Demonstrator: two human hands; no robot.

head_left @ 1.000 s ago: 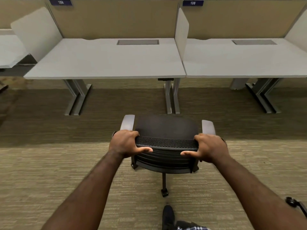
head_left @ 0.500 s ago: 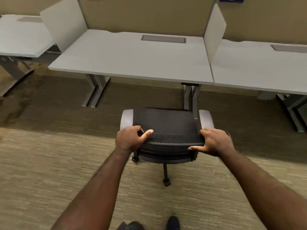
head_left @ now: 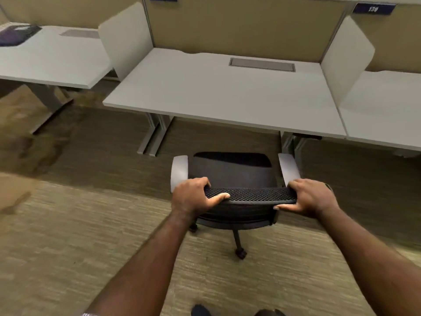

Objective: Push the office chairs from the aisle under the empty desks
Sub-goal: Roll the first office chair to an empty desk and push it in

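A black office chair (head_left: 231, 169) with grey armrests stands on the carpet just in front of a bare white desk (head_left: 218, 96). Its seat front nearly reaches the desk's front edge. My left hand (head_left: 193, 197) grips the left end of the mesh backrest top. My right hand (head_left: 312, 197) grips the right end. One castor (head_left: 240, 253) shows under the backrest.
The desk's grey legs (head_left: 155, 137) flank the chair to left and right. White divider panels (head_left: 127, 39) separate it from neighbouring desks. The left desk holds a dark flat item (head_left: 16, 34). Tan partition wall behind. My shoes show at the bottom edge.
The chair has rolled forward towards the desk with both hands on the backrest. The view has shifted right, so the desk sits more centred ahead.
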